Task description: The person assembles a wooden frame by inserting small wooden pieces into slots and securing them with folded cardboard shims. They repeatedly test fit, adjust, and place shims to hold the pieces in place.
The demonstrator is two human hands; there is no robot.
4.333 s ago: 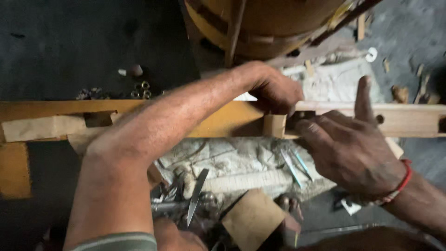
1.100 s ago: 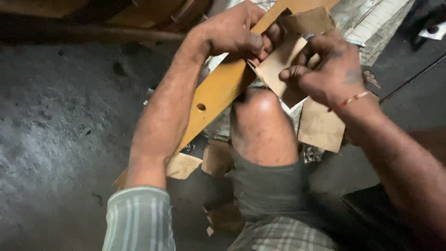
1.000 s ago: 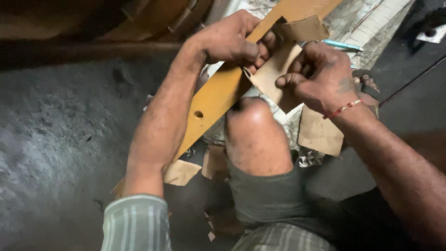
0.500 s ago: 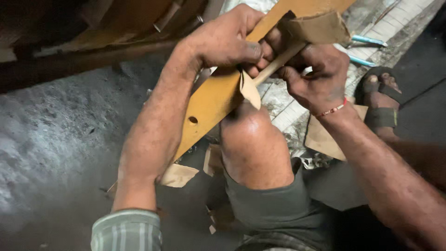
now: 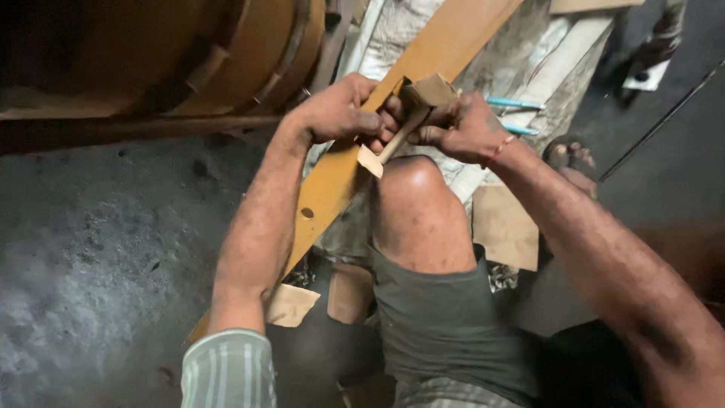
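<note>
— What are the hands on?

— The left hand (image 5: 336, 113) grips a long orange-brown wooden plank (image 5: 332, 185) running from seven o'clock up to one o'clock. The right hand (image 5: 461, 128) pinches a folded tan cardboard piece (image 5: 411, 113) against it, just above the bent knee (image 5: 411, 189).

— Anything nearby?

— A flat brown cardboard sheet (image 5: 504, 227) at four o'clock of the knee; two thin blue tools (image 5: 513, 103), perhaps pens, at two o'clock.

Orange-yellow plank (image 5: 332, 189), pale tan card (image 5: 393, 136), grey-and-white striped sleeve (image 5: 226, 370), dark grey shorts (image 5: 445, 325), red wrist thread (image 5: 500, 149), turquoise pens (image 5: 513, 103), dark grey floor (image 5: 98, 242).
</note>
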